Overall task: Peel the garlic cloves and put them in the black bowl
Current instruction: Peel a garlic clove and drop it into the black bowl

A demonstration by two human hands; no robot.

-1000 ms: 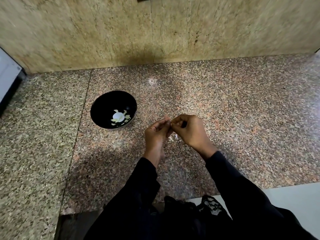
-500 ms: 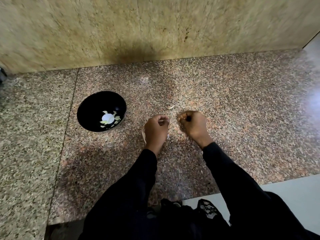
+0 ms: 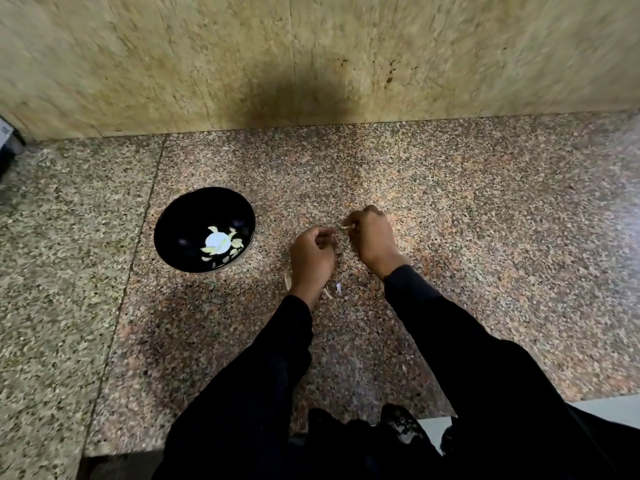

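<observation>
The black bowl (image 3: 180, 223) with a white flower pattern inside stands on the granite counter, left of my hands. My right hand (image 3: 372, 242) pinches a small pale piece of garlic (image 3: 346, 227) at its fingertips. Close beside it, my left hand (image 3: 311, 259) has its fingers curled; whatever it holds is hidden by the hand. Pale bits of garlic skin (image 3: 337, 288) lie on the counter under my left wrist. The two hands are a small gap apart, just right of the bowl.
The speckled granite counter (image 3: 485, 254) runs back to a beige stone wall (image 3: 311, 64). A seam in the counter passes left of the bowl. A dark object (image 3: 8, 147) sits at the far left edge. The counter's front edge lies near my body.
My hands were touching a second ago, then drew apart. They now sit a little apart, and a pale piece shows at my right fingertips. The view has shifted slightly.
</observation>
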